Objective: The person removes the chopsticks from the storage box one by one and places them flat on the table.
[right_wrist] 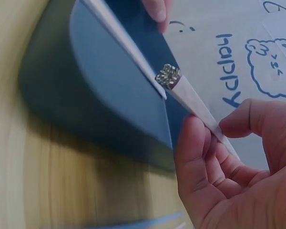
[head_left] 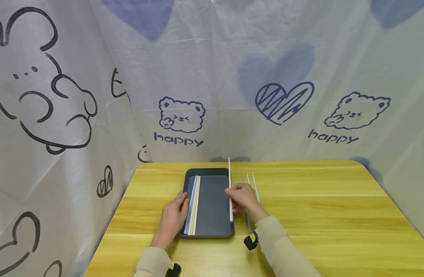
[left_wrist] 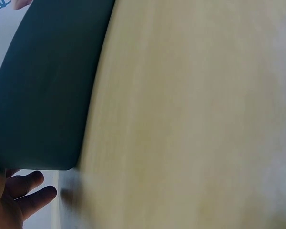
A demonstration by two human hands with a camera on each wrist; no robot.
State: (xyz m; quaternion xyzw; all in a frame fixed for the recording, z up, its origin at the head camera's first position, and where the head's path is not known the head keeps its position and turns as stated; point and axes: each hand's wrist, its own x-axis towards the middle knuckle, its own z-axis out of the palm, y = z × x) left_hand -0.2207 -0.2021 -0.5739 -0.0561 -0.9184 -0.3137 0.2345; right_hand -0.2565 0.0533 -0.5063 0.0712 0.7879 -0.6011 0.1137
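Note:
A slender white stick with a speckled, square-looking end is pinched between the thumb and fingers of my right hand. It stands above the right rim of a dark rectangular tray. Alongside the tray's left wall lies my left hand, touching the rim with fingers extended; two of them show past the tray wall in the left wrist view. Several thin sticks in blue, yellow and white lie lengthwise in the tray, along its left side. The right wrist view shows the held stick's speckled end close up.
To the right of the tray, partly behind my right hand and forearm, lie a few more sticks, among them a light blue one and a purple-blue one. A printed curtain hangs behind the wooden table.

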